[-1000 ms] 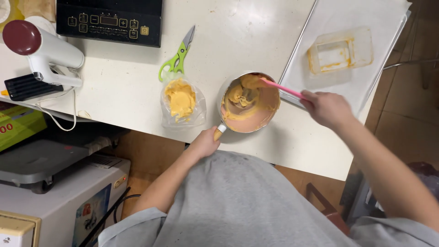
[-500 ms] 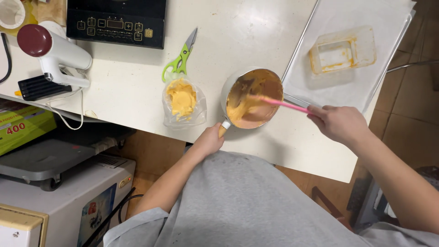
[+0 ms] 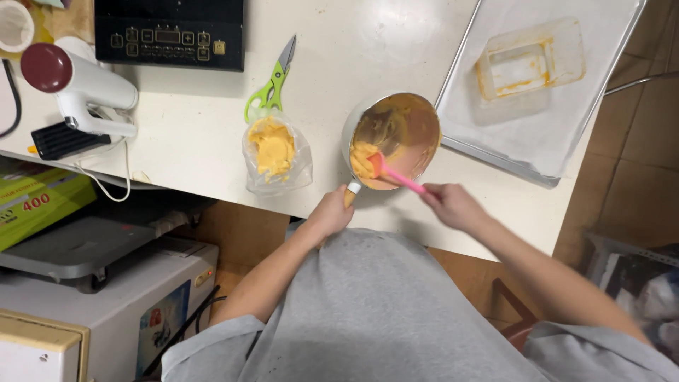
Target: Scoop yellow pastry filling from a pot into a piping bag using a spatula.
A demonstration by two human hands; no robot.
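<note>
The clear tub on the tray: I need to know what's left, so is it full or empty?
Nearly empty: the clear plastic tub on the lined baking tray shows only orange smears along its walls.

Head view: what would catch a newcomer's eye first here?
The small metal saucepan smeared with orange-yellow paste at the white table's near edge stands out: the left hand grips its handle, and the right hand works a pink spatula in it. Left of it sits a clear plastic bag of the same paste, below green-handled scissors.
</note>
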